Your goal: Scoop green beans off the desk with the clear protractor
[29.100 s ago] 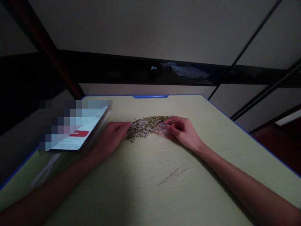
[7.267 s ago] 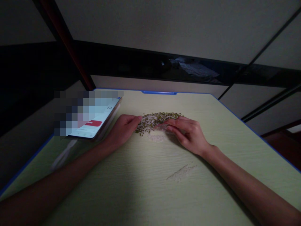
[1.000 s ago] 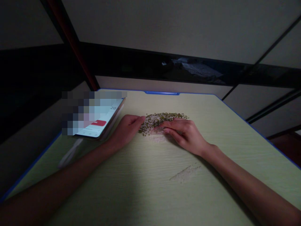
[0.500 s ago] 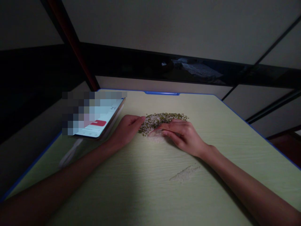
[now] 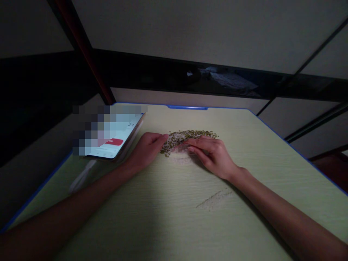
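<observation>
A spread of small green beans [image 5: 187, 136] mixed with whitish grains that look like rice lies on the pale table. At its left edge rests my left hand [image 5: 150, 145], fingers drawn together and thumb tip near the beans; what is between them, if anything, is hidden. Over the near right side of the spread is my right hand [image 5: 214, 156], palm down, thumb and fingers apart. Its forward fingertips are smeared by motion, with a faint reddish streak over the grains. Whitish grains [image 5: 183, 160] lie just below them.
A lit phone [image 5: 108, 154], partly pixelated, is propped at the left with a white cable [image 5: 81, 177] beside it. A thin line of beans and grains [image 5: 214, 199] lies nearer to me. The table [image 5: 130, 224] has a blue edge; cabinet panels [image 5: 203, 36] stand behind it.
My right fingertips have shifted slightly away from me, and a pale bare patch shows below them in the spread. My left hand has stayed in place.
</observation>
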The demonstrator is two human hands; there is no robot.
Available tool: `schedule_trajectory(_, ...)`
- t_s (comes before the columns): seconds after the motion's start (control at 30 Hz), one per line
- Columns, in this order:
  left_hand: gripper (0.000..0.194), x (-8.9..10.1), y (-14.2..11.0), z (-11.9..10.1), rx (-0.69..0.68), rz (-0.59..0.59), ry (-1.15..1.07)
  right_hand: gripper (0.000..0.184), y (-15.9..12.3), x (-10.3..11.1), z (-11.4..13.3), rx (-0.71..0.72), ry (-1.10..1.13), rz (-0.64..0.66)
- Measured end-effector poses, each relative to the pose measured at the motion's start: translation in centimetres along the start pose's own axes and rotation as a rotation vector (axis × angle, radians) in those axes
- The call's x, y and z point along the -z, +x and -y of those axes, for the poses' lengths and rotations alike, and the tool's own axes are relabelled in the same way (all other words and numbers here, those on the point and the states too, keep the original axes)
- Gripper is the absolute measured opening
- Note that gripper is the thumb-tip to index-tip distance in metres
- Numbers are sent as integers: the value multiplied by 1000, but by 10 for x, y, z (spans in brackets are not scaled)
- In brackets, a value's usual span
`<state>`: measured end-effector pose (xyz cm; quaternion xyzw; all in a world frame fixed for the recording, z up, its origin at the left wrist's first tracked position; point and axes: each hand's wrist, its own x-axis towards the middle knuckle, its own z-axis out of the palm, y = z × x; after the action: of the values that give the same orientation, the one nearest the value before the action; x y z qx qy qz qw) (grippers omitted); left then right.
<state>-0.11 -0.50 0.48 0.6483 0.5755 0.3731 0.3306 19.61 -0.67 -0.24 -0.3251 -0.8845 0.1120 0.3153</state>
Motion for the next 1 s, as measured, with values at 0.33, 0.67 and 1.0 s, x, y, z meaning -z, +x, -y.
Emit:
schedule_trajectory(0.33, 38, 0, 0, 3, 8, 2, -7, 30, -2, 1, -6, -60, -14, -64)
schedule_trajectory(0.67, 39, -1, 0, 2, 6, -1, -26, 30, -4, 2, -2, -54, 16, -16)
schedule_trajectory(1.0, 38, -1, 1, 6, -4, 6, -20, 29, -5, 3, -7, -80, -16, -69)
